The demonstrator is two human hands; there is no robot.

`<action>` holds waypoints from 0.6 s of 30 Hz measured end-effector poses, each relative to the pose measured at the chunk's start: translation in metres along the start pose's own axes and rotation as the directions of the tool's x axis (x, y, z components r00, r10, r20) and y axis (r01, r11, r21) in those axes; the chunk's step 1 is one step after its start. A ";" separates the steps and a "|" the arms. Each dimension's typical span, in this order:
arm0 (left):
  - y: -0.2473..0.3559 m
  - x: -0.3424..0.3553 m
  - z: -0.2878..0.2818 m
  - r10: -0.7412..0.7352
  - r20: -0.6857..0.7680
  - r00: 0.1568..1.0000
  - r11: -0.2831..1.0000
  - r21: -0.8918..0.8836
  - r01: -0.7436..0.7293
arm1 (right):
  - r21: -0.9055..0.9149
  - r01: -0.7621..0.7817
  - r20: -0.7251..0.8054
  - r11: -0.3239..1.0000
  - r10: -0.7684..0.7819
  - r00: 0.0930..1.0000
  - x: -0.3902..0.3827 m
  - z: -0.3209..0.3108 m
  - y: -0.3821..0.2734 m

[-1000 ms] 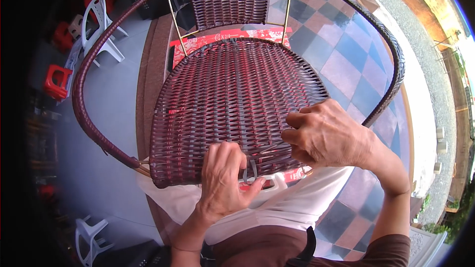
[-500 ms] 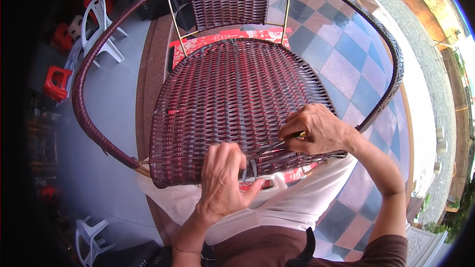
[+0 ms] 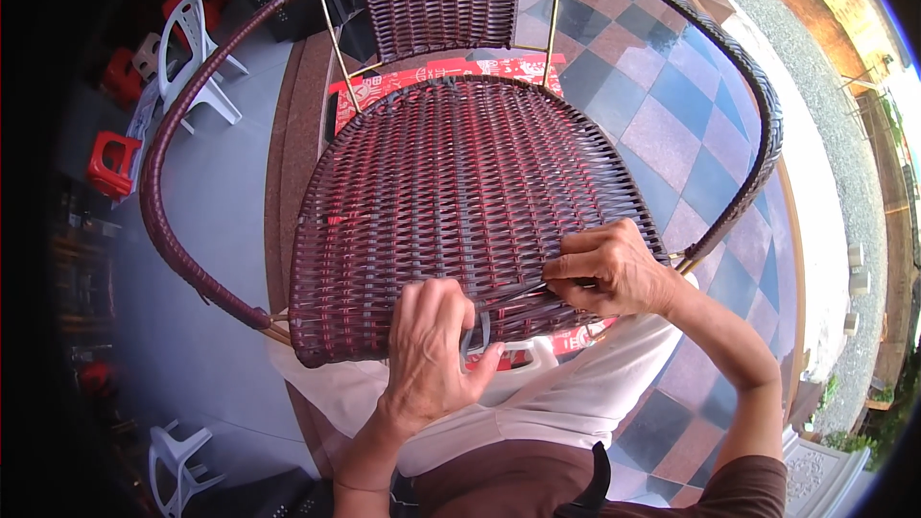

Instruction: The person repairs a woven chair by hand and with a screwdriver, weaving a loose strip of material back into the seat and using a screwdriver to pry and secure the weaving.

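A woven dark brown-red wicker chair seat point(image 3: 441, 192) lies across my lap, its front edge toward me. My left hand point(image 3: 427, 350) grips that edge near the middle, fingers curled on top and thumb held out below. Beside the thumb hangs a loose grey strip point(image 3: 484, 324) in a small loop. My right hand point(image 3: 614, 273) is closed round a thin pointed tool point(image 3: 526, 294), whose slim shaft lies low over the weave toward my left fingers. The tool's handle is mostly hidden in the fist; whether its tip is under a strand I cannot tell.
Curved wrapped armrests point(image 3: 168, 225) flank the seat, and the woven backrest point(image 3: 441, 0) stands beyond. Red printed material point(image 3: 413, 75) shows beneath the chair. White plastic chairs point(image 3: 197, 48) and red stools point(image 3: 113, 163) stand at left. Checkered tiles point(image 3: 672, 134) cover the right.
My right hand has shifted slightly down and turned, so the tool's handle end shows less. My left hand stays nearly in place at the seat's edge.
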State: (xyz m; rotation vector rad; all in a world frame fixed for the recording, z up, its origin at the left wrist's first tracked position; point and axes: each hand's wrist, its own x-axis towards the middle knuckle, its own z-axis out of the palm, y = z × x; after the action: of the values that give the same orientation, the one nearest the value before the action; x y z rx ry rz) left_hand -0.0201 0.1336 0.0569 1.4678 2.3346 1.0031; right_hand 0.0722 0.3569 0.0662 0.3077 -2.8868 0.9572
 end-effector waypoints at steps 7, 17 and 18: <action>-0.001 -0.001 0.002 0.002 -0.010 1.000 1.000 0.008 -0.002 | 0.122 -0.130 -0.005 0.984 0.132 0.991 0.000 0.004 -0.002; -0.002 -0.001 0.005 0.003 -0.040 0.999 1.000 0.003 -0.003 | -0.102 0.059 -0.160 0.993 -0.075 0.984 -0.009 0.014 -0.001; -0.002 -0.001 0.006 0.001 -0.037 0.999 1.000 0.008 0.000 | -0.102 0.060 -0.159 0.993 -0.076 0.984 -0.010 0.014 0.000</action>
State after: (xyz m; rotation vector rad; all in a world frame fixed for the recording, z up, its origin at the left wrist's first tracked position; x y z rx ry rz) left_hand -0.0186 0.1349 0.0510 1.4651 2.3667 1.0306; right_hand 0.0815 0.3502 0.0541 0.3032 -2.7440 0.7895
